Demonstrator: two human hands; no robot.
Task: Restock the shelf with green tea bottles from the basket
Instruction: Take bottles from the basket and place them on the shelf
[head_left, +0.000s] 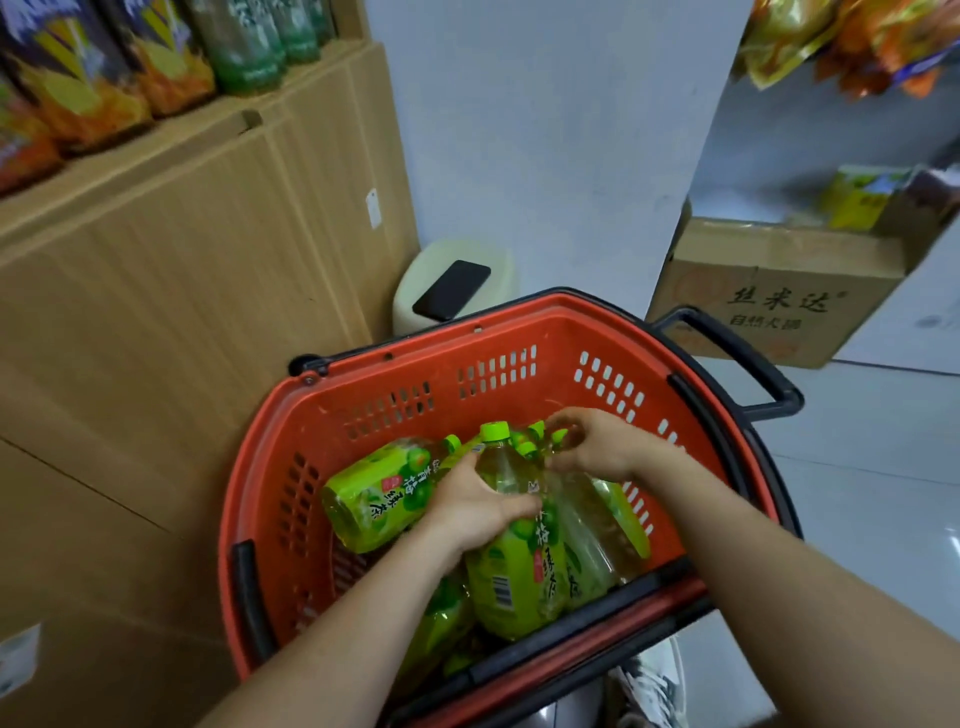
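A pale grey glossy tiled floor (857, 467) carries everything here. On it at the left stands a tall stack of plain brown cardboard cartons (182, 312). Its top serves as a shelf for a row of upright bottles with orange and purple labels (78, 88) and others with green labels (249, 57). Beside the stack sits a cream rounded plastic container (415, 306), with a black phone (451, 290) lying flat on its lid. Just in front is a red slotted plastic basket with black rim and handles (395, 384), and green-labelled plastic tea bottles (374, 493) lie in it on their sides. At the right, a brown cardboard box printed with dark characters (769, 312) rests on the tiles.
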